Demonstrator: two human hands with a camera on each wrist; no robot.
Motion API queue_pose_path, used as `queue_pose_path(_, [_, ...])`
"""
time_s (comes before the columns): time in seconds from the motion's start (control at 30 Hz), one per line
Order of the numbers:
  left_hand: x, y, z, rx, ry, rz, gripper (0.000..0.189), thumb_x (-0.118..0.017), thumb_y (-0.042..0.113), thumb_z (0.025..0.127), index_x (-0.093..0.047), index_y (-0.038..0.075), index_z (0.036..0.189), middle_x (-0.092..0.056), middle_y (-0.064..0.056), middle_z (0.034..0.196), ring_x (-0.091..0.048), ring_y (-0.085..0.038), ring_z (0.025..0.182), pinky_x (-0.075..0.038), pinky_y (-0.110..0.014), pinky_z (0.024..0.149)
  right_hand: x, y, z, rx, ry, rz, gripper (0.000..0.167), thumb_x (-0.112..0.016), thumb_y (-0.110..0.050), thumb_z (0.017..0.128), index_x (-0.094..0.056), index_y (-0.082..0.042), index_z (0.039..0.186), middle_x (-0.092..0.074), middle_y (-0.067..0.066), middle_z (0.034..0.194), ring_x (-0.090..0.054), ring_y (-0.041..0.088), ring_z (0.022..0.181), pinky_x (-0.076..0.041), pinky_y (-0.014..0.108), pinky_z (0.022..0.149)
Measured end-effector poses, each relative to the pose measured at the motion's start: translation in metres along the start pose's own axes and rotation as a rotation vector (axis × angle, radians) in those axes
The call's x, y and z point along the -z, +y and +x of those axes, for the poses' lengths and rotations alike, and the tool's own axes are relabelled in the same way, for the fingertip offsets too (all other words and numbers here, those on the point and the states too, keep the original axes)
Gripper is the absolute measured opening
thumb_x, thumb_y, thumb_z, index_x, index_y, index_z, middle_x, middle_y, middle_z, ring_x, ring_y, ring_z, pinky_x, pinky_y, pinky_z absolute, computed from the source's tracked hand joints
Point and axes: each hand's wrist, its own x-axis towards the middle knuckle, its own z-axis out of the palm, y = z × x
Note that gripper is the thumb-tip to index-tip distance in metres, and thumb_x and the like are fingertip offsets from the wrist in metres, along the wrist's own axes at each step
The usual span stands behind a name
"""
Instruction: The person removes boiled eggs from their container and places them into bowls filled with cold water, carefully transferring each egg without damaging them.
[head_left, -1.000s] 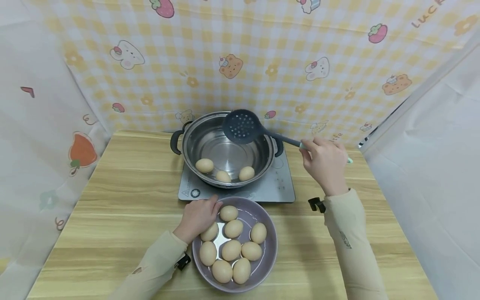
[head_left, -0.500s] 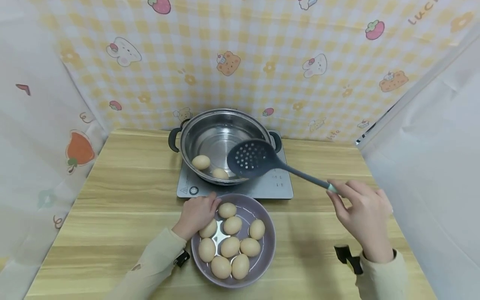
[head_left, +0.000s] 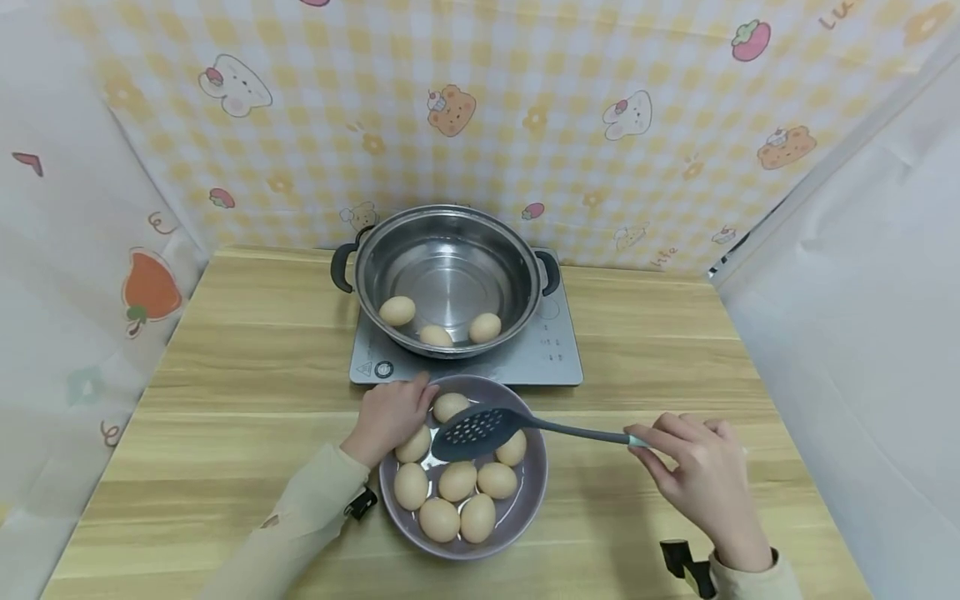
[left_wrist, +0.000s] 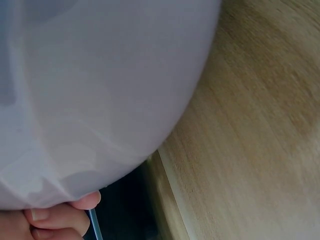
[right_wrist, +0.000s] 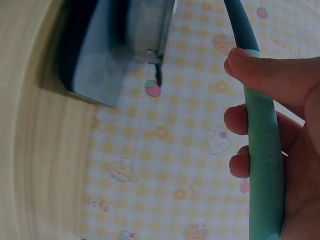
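My right hand (head_left: 701, 475) grips the green handle (right_wrist: 265, 150) of a dark grey skimmer (head_left: 480, 433), thumb and fingers wrapped around it in the right wrist view. The skimmer's perforated head is over the purple bowl (head_left: 531, 500), overlapping the far eggs, with no egg on it. Several light brown eggs (head_left: 438, 521) lie in this bowl. At the bowl's far left rim, my left hand (head_left: 388, 417) holds on, its curled fingers (left_wrist: 60, 217) against the outer wall in the left wrist view. Behind the bowl, a steel pot (head_left: 450, 287) contains three eggs (head_left: 397, 311).
The two-handled pot stands on a grey induction cooker (head_left: 562, 362), directly behind the bowl. A wooden table (head_left: 247, 333) carries everything. Checked cloth (head_left: 525, 167) hangs behind it, with white sheets (head_left: 847, 275) at both sides.
My right hand has brought the skimmer from above the pot toward me and over the bowl. My left hand stays at the bowl rim. The head view has tilted slightly down.
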Motion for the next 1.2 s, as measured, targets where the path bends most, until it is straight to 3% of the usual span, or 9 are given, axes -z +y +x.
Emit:
queue_pose_path(0.4, [0.000, 0.001, 0.000, -0.001, 0.008, -0.012, 0.024, -0.049, 0.030, 0.092, -0.050, 0.013, 0.075, -0.056, -0.011, 0.058, -0.052, -0.032, 0.048, -0.034, -0.038, 0.040, -0.028, -0.006, -0.007, 0.027, -0.059, -0.035, 0.048, -0.035, -0.045, 0.095, -0.071, -0.021, 0.074, -0.047, -0.010, 0.059, -0.037, 0.010, 0.050, -0.032, 0.035, 0.057])
queue_pose_path(0.5, [0.000, 0.001, 0.000, -0.001, 0.004, -0.009, 0.024, -0.050, 0.029, 0.092, -0.050, 0.012, 0.076, -0.056, -0.011, 0.058, -0.053, -0.032, 0.048, -0.034, -0.038, 0.040, -0.030, -0.005, -0.006, 0.051, -0.083, -0.036, 0.030, -0.051, -0.040, 0.088, -0.071, -0.022, 0.074, -0.047, -0.010, 0.060, -0.038, 0.009, 0.050, -0.029, 0.033, 0.056])
queue_pose_path(0.6, [0.000, 0.001, 0.000, 0.001, -0.005, -0.007, 0.023, -0.049, 0.030, 0.092, -0.052, 0.012, 0.078, -0.057, -0.011, 0.059, -0.053, -0.032, 0.049, -0.035, -0.038, 0.040, -0.031, -0.004, -0.003, 0.089, -0.109, -0.044, 0.011, -0.065, -0.030, 0.071, -0.071, -0.022, 0.073, -0.047, -0.011, 0.060, -0.037, 0.009, 0.051, -0.027, 0.032, 0.055])
queue_pose_path(0.73, [0.000, 0.001, 0.000, 0.006, -0.013, -0.009, 0.023, -0.048, 0.030, 0.093, -0.052, 0.012, 0.078, -0.057, -0.011, 0.059, -0.054, -0.031, 0.049, -0.034, -0.037, 0.040, -0.029, -0.003, 0.000, 0.118, -0.149, -0.051, 0.014, -0.074, -0.022, 0.059, -0.071, -0.021, 0.072, -0.046, -0.011, 0.058, -0.036, 0.007, 0.051, -0.027, 0.031, 0.058])
queue_pose_path(1.2, [0.005, 0.003, -0.001, 0.025, -0.048, -0.009, 0.024, -0.045, 0.030, 0.094, -0.055, 0.012, 0.083, -0.058, -0.010, 0.060, -0.054, -0.030, 0.050, -0.034, -0.036, 0.040, -0.027, -0.003, 0.012, 0.106, -0.323, -0.052, 0.020, -0.080, -0.025, 0.058, -0.072, -0.025, 0.076, -0.051, -0.016, 0.057, -0.027, -0.004, 0.043, -0.026, 0.022, 0.053])
